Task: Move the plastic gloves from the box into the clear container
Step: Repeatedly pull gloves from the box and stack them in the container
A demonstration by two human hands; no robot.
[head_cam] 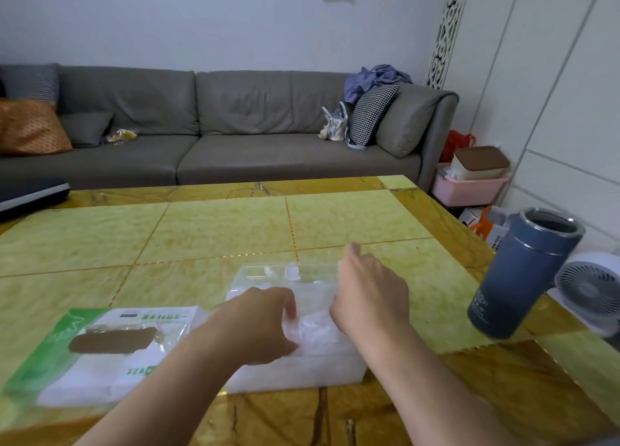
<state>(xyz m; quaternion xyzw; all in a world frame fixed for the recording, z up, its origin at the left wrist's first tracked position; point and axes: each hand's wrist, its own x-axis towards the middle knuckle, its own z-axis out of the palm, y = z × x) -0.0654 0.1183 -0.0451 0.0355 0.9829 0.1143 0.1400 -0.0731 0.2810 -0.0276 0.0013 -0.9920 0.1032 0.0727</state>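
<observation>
A clear container (288, 373) stands near the front of the table, its clear lid (285, 273) tipped open at the far side. Crumpled white plastic gloves (313, 331) fill it. My left hand (260, 325) is over the container's left part, fingers curled down on the gloves. At the container's right edge is my right hand (369, 294), fingers bent down into it and partly hidden, touching the gloves. The green and white glove box (100, 351) lies flat to the left, with a brown oval opening on top.
A dark blue open tumbler (523, 274) stands near the table's right edge. A white fan (590, 291) sits on the floor beyond it. A grey sofa (218, 127) runs along the back wall. The yellow tiled table (218, 231) stretches away behind the container.
</observation>
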